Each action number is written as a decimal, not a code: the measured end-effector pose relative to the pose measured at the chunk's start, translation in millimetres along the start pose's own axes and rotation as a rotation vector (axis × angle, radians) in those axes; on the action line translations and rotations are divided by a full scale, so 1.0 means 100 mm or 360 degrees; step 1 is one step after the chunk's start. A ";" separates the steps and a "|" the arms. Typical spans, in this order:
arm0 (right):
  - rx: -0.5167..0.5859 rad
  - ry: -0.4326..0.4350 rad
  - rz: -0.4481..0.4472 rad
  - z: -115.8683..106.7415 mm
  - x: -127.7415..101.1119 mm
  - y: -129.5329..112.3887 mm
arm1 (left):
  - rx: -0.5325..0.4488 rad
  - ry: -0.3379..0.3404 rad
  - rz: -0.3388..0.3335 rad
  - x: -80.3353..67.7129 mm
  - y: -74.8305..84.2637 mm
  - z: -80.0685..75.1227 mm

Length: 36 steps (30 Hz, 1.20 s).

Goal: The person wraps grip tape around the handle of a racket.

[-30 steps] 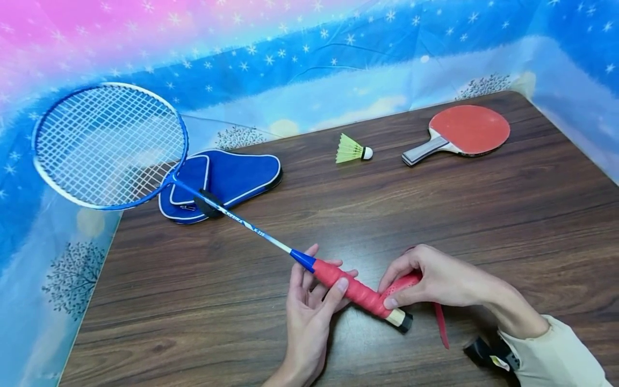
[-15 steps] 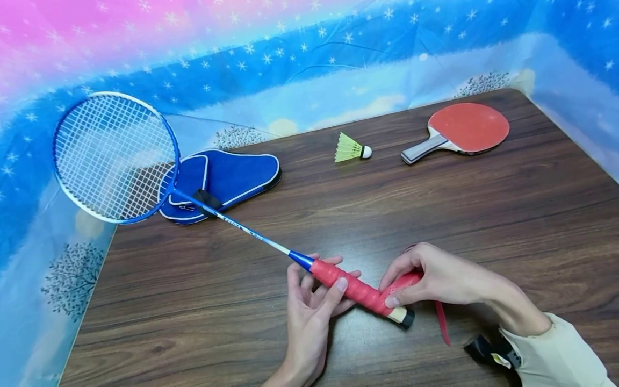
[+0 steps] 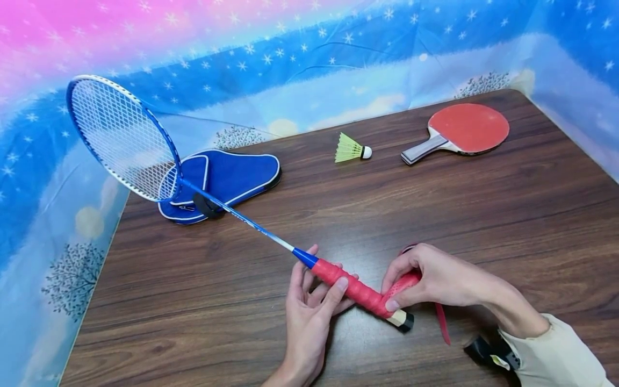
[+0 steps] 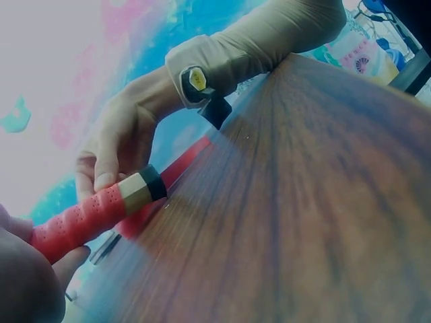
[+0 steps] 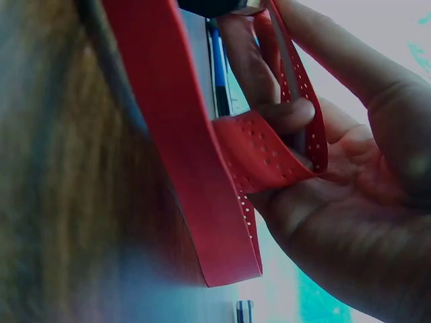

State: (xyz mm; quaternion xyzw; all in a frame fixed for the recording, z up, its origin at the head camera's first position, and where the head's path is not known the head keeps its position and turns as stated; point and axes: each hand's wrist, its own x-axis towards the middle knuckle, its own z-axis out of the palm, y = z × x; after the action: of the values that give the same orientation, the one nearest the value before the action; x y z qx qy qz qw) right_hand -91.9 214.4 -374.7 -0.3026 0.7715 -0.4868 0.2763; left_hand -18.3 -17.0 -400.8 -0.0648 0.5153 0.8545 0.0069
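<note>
A blue badminton racket, its strung head (image 3: 123, 137) raised over the table's left edge, has a handle (image 3: 355, 293) wrapped in red perforated grip tape. My left hand (image 3: 325, 274) grips the handle from below, thumb on top, just behind the blue cone. My right hand (image 3: 401, 285) pinches the red tape (image 3: 441, 322) against the handle near the tan and black butt cap (image 3: 402, 320); a loose tail hangs to the table. The left wrist view shows the handle (image 4: 87, 219), the butt cap (image 4: 145, 188) and my right hand (image 4: 118, 145). Up close, the tape (image 5: 182, 148) loops through my right hand's fingers (image 5: 289, 114).
On the dark wooden table (image 3: 435, 204) lie a blue paddle cover (image 3: 227, 177) under the racket shaft, a yellow-green shuttlecock (image 3: 352, 149) and a red table tennis paddle (image 3: 459, 131) at the back right. A starry blue cloth (image 3: 290, 64) borders the table.
The racket has turned about its shaft: the head, seen broadly before, now shows narrower and stands higher. Both hands stay at the handle in nearly the same place.
</note>
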 end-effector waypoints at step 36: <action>-0.0039 -0.0053 0.0039 0.03 0.00 0.01 | 0.0028 -0.0092 0.0118 -0.01 -0.03 0.01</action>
State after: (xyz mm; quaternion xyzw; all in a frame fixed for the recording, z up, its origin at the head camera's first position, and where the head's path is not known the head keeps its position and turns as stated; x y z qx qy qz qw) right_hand -89.5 213.0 -376.4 -0.3046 0.7763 -0.4686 0.2913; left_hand -17.5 -14.8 -403.3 -0.0207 0.5244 0.8512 -0.0092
